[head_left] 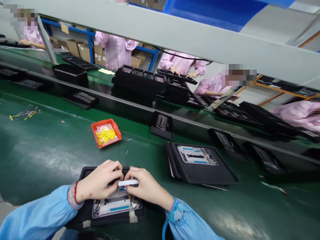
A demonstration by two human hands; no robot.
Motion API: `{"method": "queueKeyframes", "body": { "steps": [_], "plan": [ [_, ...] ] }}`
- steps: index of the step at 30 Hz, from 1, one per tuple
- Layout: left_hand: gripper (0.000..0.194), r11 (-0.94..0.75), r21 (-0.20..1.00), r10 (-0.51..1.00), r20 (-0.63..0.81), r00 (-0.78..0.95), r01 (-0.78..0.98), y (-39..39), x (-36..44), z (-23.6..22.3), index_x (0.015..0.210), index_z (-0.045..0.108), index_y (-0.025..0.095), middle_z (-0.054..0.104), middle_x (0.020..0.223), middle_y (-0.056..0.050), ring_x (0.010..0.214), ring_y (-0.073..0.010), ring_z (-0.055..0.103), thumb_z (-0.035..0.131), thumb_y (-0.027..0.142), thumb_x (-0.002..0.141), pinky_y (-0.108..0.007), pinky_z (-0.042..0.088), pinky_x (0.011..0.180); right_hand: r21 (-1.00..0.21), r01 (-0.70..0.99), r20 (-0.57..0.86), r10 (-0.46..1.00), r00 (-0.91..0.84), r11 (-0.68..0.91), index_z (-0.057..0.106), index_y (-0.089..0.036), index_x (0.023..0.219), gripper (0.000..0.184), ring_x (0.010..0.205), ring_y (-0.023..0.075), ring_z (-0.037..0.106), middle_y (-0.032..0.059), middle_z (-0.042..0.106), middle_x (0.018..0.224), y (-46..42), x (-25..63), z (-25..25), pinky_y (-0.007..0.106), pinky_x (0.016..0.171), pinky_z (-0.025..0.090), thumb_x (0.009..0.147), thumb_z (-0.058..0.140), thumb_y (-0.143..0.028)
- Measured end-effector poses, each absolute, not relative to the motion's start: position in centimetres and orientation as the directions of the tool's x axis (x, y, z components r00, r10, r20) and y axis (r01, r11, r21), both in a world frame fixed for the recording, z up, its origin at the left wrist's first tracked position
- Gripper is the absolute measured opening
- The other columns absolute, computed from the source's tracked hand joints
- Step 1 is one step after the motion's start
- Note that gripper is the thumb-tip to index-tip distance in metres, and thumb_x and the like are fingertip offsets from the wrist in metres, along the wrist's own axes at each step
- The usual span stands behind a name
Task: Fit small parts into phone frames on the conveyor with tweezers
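Observation:
In front of me a phone-like device frame with exposed circuit parts and blue strips lies on a black tray, which has bits of tape on its edge. My right hand is closed on a short white stick-like tool above the device. Close beside it, my left hand is curled over the device's upper part, fingers bent together. Whatever its fingertips hold, if anything, is hidden. Both hands cover the upper part of the device.
A red bin of small yellow parts stands beyond my hands. To the right, stacked black trays carry another device frame. Loose yellow-tipped pieces lie far left. Trays with devices line a belt; co-workers in pink sit beyond.

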State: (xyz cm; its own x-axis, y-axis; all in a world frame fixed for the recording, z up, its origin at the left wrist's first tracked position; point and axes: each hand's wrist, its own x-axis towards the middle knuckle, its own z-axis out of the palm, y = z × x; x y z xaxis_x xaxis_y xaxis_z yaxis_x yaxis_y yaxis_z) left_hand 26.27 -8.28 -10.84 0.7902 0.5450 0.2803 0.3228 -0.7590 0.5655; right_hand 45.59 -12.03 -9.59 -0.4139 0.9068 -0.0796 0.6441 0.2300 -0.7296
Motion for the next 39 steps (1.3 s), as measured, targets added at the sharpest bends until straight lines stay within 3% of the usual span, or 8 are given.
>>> {"method": "queueKeyframes", "body": {
  "steps": [6, 10, 14, 17, 20, 24, 31, 39],
  "plan": [
    [0.017, -0.684, 0.555, 0.680, 0.250, 0.689, 0.474, -11.1, 25.7, -11.6, 0.080, 0.054, 0.021, 0.058, 0.082, -0.003, 0.071, -0.0184, 0.054, 0.040, 0.012, 0.083, -0.028, 0.041, 0.066, -0.836, 0.534, -0.102, 0.920, -0.379, 0.128, 0.062, -0.019, 0.070, 0.010, 0.064, 0.0150, 0.056, -0.0033, 0.059, 0.067, -11.8, 47.6, -10.1, 0.024, 0.060, 0.040, 0.074, 0.071, -0.023],
    [0.018, -0.585, 0.654, 0.696, 0.101, 0.711, 0.479, -14.0, 26.4, -12.7, 0.081, 0.054, 0.021, 0.061, 0.082, -0.003, 0.072, -0.0177, 0.058, 0.040, 0.010, 0.084, -0.026, 0.045, 0.066, -0.931, 0.364, -0.084, 0.966, -0.244, 0.011, 0.064, -0.018, 0.074, 0.033, 0.062, 0.0148, 0.053, -0.0008, 0.057, 0.067, -11.4, 48.8, -11.0, 0.025, 0.060, 0.041, 0.088, 0.051, -0.045],
    [0.017, -0.557, 0.641, 0.715, 0.046, 0.697, 0.528, -14.6, 27.9, -14.4, 0.081, 0.055, 0.021, 0.061, 0.080, -0.003, 0.072, -0.0180, 0.060, 0.042, 0.009, 0.082, -0.026, 0.047, 0.065, -0.988, 0.144, -0.093, 0.967, -0.235, -0.060, 0.064, -0.019, 0.069, 0.048, 0.062, 0.0151, 0.055, 0.0007, 0.058, 0.067, -11.6, 48.3, -12.1, 0.026, 0.062, 0.044, 0.084, 0.050, -0.063],
    [0.019, -0.533, 0.607, 0.772, 0.064, 0.633, 0.589, -13.5, 28.5, -15.1, 0.086, 0.056, 0.020, 0.060, 0.083, -0.004, 0.075, -0.0186, 0.061, 0.040, 0.011, 0.084, -0.026, 0.049, 0.067, -0.993, 0.058, -0.107, 0.980, -0.166, -0.099, 0.059, -0.019, 0.066, 0.052, 0.050, 0.0127, 0.051, -0.0015, 0.054, 0.057, -12.2, 47.7, -13.5, 0.025, 0.052, 0.043, 0.080, 0.052, -0.068],
    [0.020, -0.469, 0.653, 0.809, 0.049, 0.585, 0.595, -12.6, 28.6, -15.3, 0.090, 0.057, 0.020, 0.059, 0.088, -0.004, 0.076, -0.0167, 0.062, 0.037, 0.015, 0.087, -0.025, 0.051, 0.069, -0.993, -0.043, -0.106, 0.991, -0.076, -0.110, 0.056, -0.020, 0.069, 0.048, 0.046, 0.0116, 0.052, -0.0021, 0.054, 0.057, -12.8, 47.4, -15.1, 0.024, 0.047, 0.044, 0.080, 0.054, -0.067],
    [0.021, -0.416, 0.690, 0.835, 0.030, 0.550, 0.593, -12.4, 28.8, -15.1, 0.092, 0.059, 0.020, 0.058, 0.089, -0.004, 0.075, -0.0160, 0.064, 0.039, 0.017, 0.087, -0.025, 0.052, 0.069, -0.991, -0.127, -0.044, 0.997, -0.060, -0.051, 0.057, -0.023, 0.084, 0.033, 0.068, 0.0149, 0.063, 0.0002, 0.061, 0.076, -13.5, 47.7, -16.3, 0.027, 0.066, 0.053, 0.076, 0.069, -0.052],
    [0.019, -0.457, 0.630, 0.848, 0.094, 0.522, 0.628, -12.5, 29.2, -15.0, 0.082, 0.060, 0.020, 0.055, 0.081, 0.000, 0.059, -0.0111, 0.058, 0.041, 0.016, 0.083, -0.020, 0.048, 0.056, -0.989, 0.087, 0.113, 0.992, -0.048, 0.117, 0.055, -0.024, 0.095, 0.023, 0.078, 0.0187, 0.068, 0.0028, 0.066, 0.084, -14.4, 48.2, -16.5, 0.031, 0.075, 0.055, 0.082, 0.067, -0.038],
    [0.017, -0.467, 0.608, 0.844, 0.089, 0.529, 0.642, -12.3, 29.3, -14.9, 0.078, 0.059, 0.020, 0.054, 0.081, 0.001, 0.051, -0.0084, 0.053, 0.043, 0.016, 0.082, -0.018, 0.044, 0.050, -0.955, 0.207, 0.211, 0.977, -0.027, 0.212, 0.054, -0.024, 0.085, 0.011, 0.072, 0.0185, 0.069, 0.0016, 0.067, 0.076, -14.6, 47.8, -16.1, 0.029, 0.067, 0.056, 0.085, 0.064, -0.029]
  ]
}}
